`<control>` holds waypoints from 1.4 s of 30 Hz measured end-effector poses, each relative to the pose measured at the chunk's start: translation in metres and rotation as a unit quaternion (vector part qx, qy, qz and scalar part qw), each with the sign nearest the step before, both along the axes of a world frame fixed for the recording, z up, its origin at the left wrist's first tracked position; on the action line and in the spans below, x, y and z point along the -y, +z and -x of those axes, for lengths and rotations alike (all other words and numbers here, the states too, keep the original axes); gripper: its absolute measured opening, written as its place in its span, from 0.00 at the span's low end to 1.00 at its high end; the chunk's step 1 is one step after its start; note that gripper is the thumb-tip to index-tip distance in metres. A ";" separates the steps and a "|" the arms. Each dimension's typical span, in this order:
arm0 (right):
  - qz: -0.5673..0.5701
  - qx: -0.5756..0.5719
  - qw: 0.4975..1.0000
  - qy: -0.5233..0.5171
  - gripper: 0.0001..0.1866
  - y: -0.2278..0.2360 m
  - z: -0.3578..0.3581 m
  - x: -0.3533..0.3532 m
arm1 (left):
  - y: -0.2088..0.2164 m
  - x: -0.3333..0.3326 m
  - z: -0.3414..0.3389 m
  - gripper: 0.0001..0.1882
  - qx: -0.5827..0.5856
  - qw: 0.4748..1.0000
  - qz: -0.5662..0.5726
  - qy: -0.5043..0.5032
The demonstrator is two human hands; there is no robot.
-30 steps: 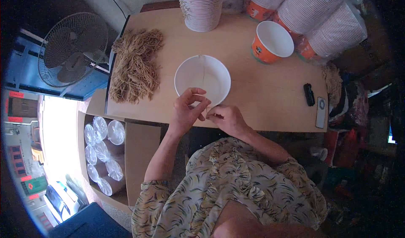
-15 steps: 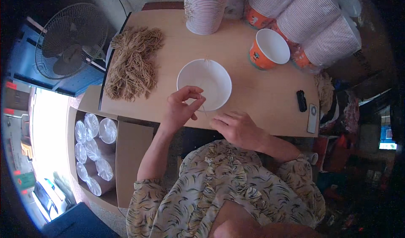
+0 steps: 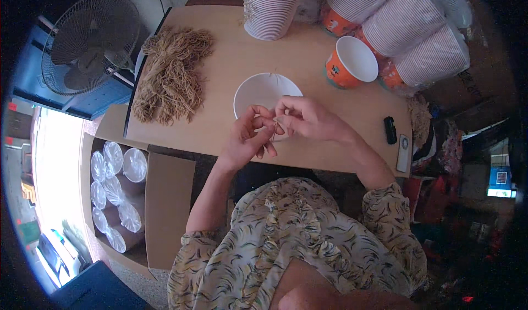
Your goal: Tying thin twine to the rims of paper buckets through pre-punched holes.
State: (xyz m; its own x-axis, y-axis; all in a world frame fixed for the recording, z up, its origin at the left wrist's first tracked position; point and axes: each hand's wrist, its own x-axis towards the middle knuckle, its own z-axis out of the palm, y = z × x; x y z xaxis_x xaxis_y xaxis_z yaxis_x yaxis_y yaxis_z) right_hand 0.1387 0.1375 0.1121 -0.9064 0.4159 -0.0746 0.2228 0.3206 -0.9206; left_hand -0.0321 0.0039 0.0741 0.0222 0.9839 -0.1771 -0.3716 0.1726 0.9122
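Observation:
My left hand point(image 3: 245, 139) and my right hand point(image 3: 311, 118) meet fingertip to fingertip over the near rim of a white paper bowl point(image 3: 264, 93). Between the pinched fingers runs a short, thin piece of tan string point(image 3: 275, 124); most of it is hidden by the fingers. A wisp of the same colour lies over the bowl's far rim. To the left of my hands, a loose bundle of tan string point(image 3: 173, 76) rests on the table.
A tall stack of bowls point(image 3: 272, 7) stands at the back, with an orange bowl point(image 3: 352, 62) and bagged stacks point(image 3: 410, 21) to its right. A black object point(image 3: 390, 130) lies near the table's right edge. At left are a fan point(image 3: 91, 43) and a carton point(image 3: 170, 211) of wrapped stacks.
My right hand has risen from the table's front edge to join my left hand, and its fingers now pinch the string too. My left hand has shifted slightly down and right.

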 end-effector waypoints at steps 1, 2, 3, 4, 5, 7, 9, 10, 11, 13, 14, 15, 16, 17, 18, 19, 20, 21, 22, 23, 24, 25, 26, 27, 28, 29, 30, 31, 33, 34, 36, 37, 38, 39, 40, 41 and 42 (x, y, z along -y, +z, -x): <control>0.113 0.023 0.993 0.014 0.04 -0.001 -0.001 -0.002 | 0.001 -0.001 0.001 0.12 0.001 1.000 -0.001 -0.002; 0.113 0.024 0.993 0.012 0.04 0.001 -0.004 -0.002 | 0.002 -0.002 0.002 0.12 -0.006 1.000 -0.010 -0.011; 0.133 0.047 0.990 0.009 0.04 0.008 -0.004 -0.001 | 0.001 -0.002 0.003 0.12 -0.014 1.000 -0.018 -0.016; 0.153 0.069 0.986 0.006 0.05 0.011 -0.004 0.000 | 0.000 -0.002 0.004 0.12 -0.013 1.000 -0.017 -0.015; 0.154 0.070 0.986 0.006 0.05 0.009 -0.006 -0.002 | -0.001 -0.003 0.005 0.13 -0.010 1.000 -0.018 -0.019; 0.142 0.038 0.989 -0.021 0.05 0.004 -0.009 -0.007 | -0.001 -0.003 0.005 0.13 -0.007 1.000 -0.019 -0.021; 0.126 0.014 0.991 -0.031 0.05 0.002 -0.007 -0.006 | -0.003 -0.004 0.004 0.14 0.011 0.999 -0.024 -0.027; 0.108 -0.011 0.993 -0.041 0.05 0.001 -0.007 -0.006 | -0.006 -0.004 0.003 0.14 0.011 0.999 -0.024 -0.026; 0.108 -0.011 0.993 -0.041 0.05 0.001 -0.007 -0.006 | -0.012 -0.005 0.003 0.14 -0.004 0.999 -0.046 -0.022; 0.075 -0.020 0.996 -0.040 0.06 0.000 -0.008 -0.006 | -0.017 -0.007 0.003 0.13 -0.019 0.997 -0.067 -0.018; 0.075 -0.021 0.996 -0.040 0.06 0.001 -0.008 -0.005 | -0.018 -0.008 0.005 0.12 -0.040 0.997 -0.063 -0.021; 0.093 -0.017 0.995 -0.043 0.05 0.004 -0.008 -0.004 | -0.018 -0.008 0.007 0.11 -0.061 0.996 -0.059 -0.024; 0.110 -0.014 0.993 -0.046 0.05 0.005 -0.008 -0.004 | -0.018 -0.009 0.009 0.11 -0.063 0.996 -0.058 -0.025; 0.111 -0.015 0.993 -0.047 0.05 0.002 -0.009 -0.004 | -0.018 -0.009 0.010 0.12 -0.071 0.996 -0.051 -0.029; 0.094 -0.016 0.994 -0.051 0.05 -0.003 -0.009 -0.005 | -0.018 -0.010 0.012 0.13 -0.080 0.995 -0.044 -0.034; 0.078 -0.017 0.995 -0.056 0.05 -0.006 -0.009 -0.005 | -0.018 -0.011 0.014 0.13 -0.081 0.995 -0.044 -0.036; 0.078 -0.019 0.995 -0.058 0.05 -0.006 -0.010 -0.006 | -0.018 -0.013 0.017 0.13 -0.086 0.994 -0.040 -0.046; 0.079 -0.029 0.995 -0.055 0.05 -0.004 -0.010 -0.005 | -0.018 -0.013 0.018 0.12 -0.089 0.994 -0.035 -0.056; 0.079 -0.040 0.995 -0.053 0.06 -0.004 -0.010 -0.005 | -0.017 -0.013 0.019 0.12 -0.091 0.994 -0.033 -0.059; 0.081 -0.042 0.994 -0.055 0.06 -0.005 -0.011 -0.006 | -0.016 -0.012 0.020 0.11 -0.099 0.993 -0.031 -0.058; 0.084 -0.027 0.994 -0.058 0.05 -0.006 -0.011 -0.007 | -0.015 -0.013 0.020 0.10 -0.106 0.992 -0.030 -0.060; 0.087 -0.012 0.994 -0.061 0.05 -0.007 -0.012 -0.007 | -0.015 -0.014 0.019 0.10 -0.108 0.992 -0.029 -0.065; 0.088 -0.014 0.994 -0.066 0.05 -0.007 -0.011 -0.008 | -0.016 -0.014 0.017 0.09 -0.116 0.992 -0.030 -0.041; 0.103 -0.013 0.992 -0.069 0.05 -0.006 -0.009 -0.007 | -0.016 -0.014 0.015 0.09 -0.126 0.991 -0.031 -0.019; 0.118 -0.012 0.990 -0.072 0.05 -0.007 -0.007 -0.007 | -0.016 -0.012 0.013 0.09 -0.128 0.991 -0.031 -0.025; 0.120 -0.015 0.990 -0.077 0.05 -0.008 -0.005 -0.007 | -0.017 -0.011 0.011 0.08 -0.155 0.987 -0.045 0.002; 0.150 -0.026 0.985 -0.085 0.06 -0.011 -0.004 -0.009 | -0.017 -0.010 0.007 0.07 -0.182 0.981 -0.058 0.029; 0.179 -0.036 0.979 -0.091 0.06 -0.015 -0.003 -0.009 | -0.016 -0.011 0.005 0.07 -0.184 0.981 -0.056 0.023; 0.226 -0.041 0.967 -0.107 0.06 -0.019 0.000 -0.008 | -0.012 -0.010 0.000 0.04 -0.253 0.964 -0.045 0.068; 0.270 -0.044 0.955 -0.117 0.07 -0.021 0.001 -0.007 | -0.015 -0.010 -0.002 0.04 -0.255 0.964 -0.046 0.066; 0.275 -0.039 0.951 -0.134 0.07 -0.026 0.002 -0.003 | -0.026 -0.010 -0.006 0.05 -0.236 0.956 -0.119 0.128; 0.279 -0.032 0.948 -0.150 0.08 -0.027 0.003 -0.002 | -0.030 -0.010 -0.008 0.05 -0.237 0.956 -0.119 0.127; 0.280 -0.033 0.948 -0.150 0.08 -0.028 0.003 -0.001 | -0.034 -0.011 -0.009 0.05 -0.247 0.946 -0.147 0.152; 0.264 -0.027 0.953 -0.147 0.08 -0.027 0.002 -0.001 | -0.035 -0.011 -0.011 0.06 -0.256 0.935 -0.174 0.176; 0.247 -0.021 0.958 -0.145 0.08 -0.027 0.002 -0.001 | -0.036 -0.010 -0.012 0.06 -0.257 0.934 -0.173 0.175; 0.248 -0.022 0.958 -0.145 0.08 -0.027 0.002 -0.001 | -0.037 -0.008 -0.013 0.06 -0.258 0.935 -0.156 0.186; 0.245 -0.018 0.959 -0.139 0.08 -0.027 0.003 -0.001 | -0.037 -0.007 -0.014 0.06 -0.257 0.936 -0.140 0.197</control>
